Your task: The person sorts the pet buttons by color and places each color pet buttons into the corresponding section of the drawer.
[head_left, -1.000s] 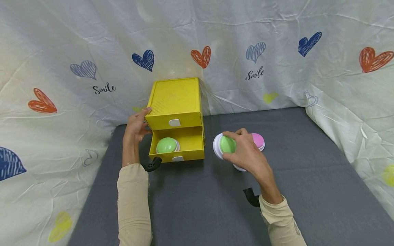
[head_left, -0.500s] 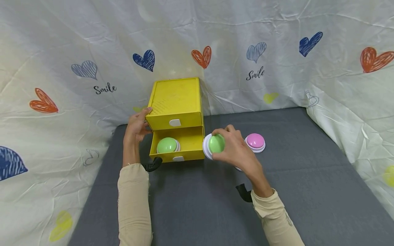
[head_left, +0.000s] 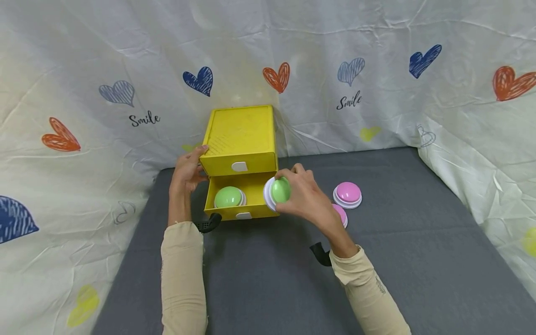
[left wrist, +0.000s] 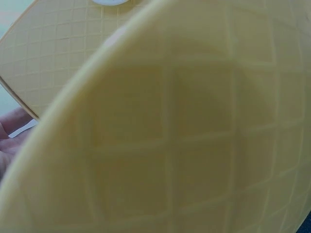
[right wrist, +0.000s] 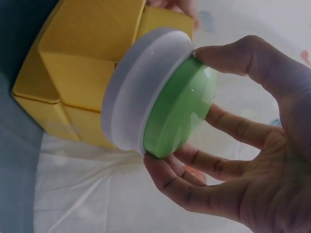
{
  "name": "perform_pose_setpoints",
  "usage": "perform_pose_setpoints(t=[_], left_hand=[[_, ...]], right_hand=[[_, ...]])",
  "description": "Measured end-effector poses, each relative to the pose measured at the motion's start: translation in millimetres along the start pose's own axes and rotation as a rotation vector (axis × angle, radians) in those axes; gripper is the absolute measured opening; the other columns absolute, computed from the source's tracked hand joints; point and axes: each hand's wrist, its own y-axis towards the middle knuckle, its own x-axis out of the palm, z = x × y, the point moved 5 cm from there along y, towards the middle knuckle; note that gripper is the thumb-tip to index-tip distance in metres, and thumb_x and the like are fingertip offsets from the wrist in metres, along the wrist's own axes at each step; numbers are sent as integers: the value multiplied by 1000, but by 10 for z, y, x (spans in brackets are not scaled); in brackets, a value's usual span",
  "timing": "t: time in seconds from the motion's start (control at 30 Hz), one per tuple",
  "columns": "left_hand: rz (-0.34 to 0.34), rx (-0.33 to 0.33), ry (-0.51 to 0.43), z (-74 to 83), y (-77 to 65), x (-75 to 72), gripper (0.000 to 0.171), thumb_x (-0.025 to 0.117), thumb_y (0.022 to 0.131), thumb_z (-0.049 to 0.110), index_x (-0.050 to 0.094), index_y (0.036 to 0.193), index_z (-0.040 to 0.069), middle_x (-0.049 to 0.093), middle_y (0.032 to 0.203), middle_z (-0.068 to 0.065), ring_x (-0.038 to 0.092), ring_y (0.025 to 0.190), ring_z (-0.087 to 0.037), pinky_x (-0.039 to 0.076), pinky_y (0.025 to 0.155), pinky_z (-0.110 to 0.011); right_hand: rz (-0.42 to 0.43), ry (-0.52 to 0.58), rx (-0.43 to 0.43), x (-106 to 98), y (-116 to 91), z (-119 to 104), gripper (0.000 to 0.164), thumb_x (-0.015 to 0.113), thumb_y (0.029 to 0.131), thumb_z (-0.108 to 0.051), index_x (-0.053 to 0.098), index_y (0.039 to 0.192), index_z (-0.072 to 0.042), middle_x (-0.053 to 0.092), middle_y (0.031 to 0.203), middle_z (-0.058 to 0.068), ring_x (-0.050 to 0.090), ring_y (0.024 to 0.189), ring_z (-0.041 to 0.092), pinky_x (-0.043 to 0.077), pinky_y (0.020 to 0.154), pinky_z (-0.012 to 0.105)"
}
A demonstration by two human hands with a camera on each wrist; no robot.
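My right hand (head_left: 304,195) pinches a green-domed push button (head_left: 281,190) with a white base, tilted on its side, by its dome. It is held above the right end of the pulled-out lower drawer (head_left: 261,213) of a yellow drawer box (head_left: 240,132). Inside that drawer, towards the left, sits another green-domed push button (head_left: 228,197). My left hand (head_left: 187,173) grips the box's left front corner, thumb at the top edge and fingers at the side. In the right wrist view, thumb and fingertips press opposite edges of the green dome (right wrist: 182,114).
On the grey table (head_left: 251,279), right of the box, lies a pink push button (head_left: 348,192). A second pink push button (head_left: 340,215) is partly hidden behind my right wrist. The upper drawer (head_left: 238,164) is closed. A white cloth with hearts (head_left: 310,116) hangs behind.
My right hand has carried the green push button leftwards, from beside the box to over the drawer's right end, uncovering both pink buttons more. The left hand stays in place.
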Motion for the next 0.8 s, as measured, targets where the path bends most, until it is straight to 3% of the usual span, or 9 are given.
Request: perform_pose_setpoints(t=[0.17, 0.37, 0.53, 0.8], left_hand=[[6, -14, -3, -62, 53, -29, 65, 68, 77, 50, 50, 124, 9, 55, 104, -4, 61, 87, -16, 49, 70, -41], [28, -9, 9, -53, 70, -47, 67, 68, 75, 52, 50, 125, 11, 57, 103, -4, 62, 85, -15, 50, 60, -36], [31, -12, 12, -30, 75, -41, 70, 69, 74, 52, 48, 127, 10, 57, 102, -4, 63, 83, -14, 50, 61, -36], [10, -10, 41, 53, -66, 5, 68, 65, 79, 50, 45, 131, 9, 55, 104, -4, 63, 85, -12, 51, 67, -37]], right_hand=[[-4, -17, -13, 47, 94, -75, 52, 79, 62, -26, 61, 109, -14, 47, 99, 6, 39, 86, 25, 40, 66, 31], [-16, -29, -44, 93, 245, -168, 53, 79, 63, -25, 62, 111, -13, 47, 100, 6, 38, 86, 24, 40, 65, 30], [-52, -7, -41, 123, 357, -217, 53, 79, 65, -25, 61, 113, -13, 47, 107, 7, 39, 89, 24, 41, 66, 30], [-127, -28, -57, 298, 488, -276, 50, 77, 66, -20, 62, 113, -13, 49, 103, 6, 39, 88, 24, 40, 67, 28]])
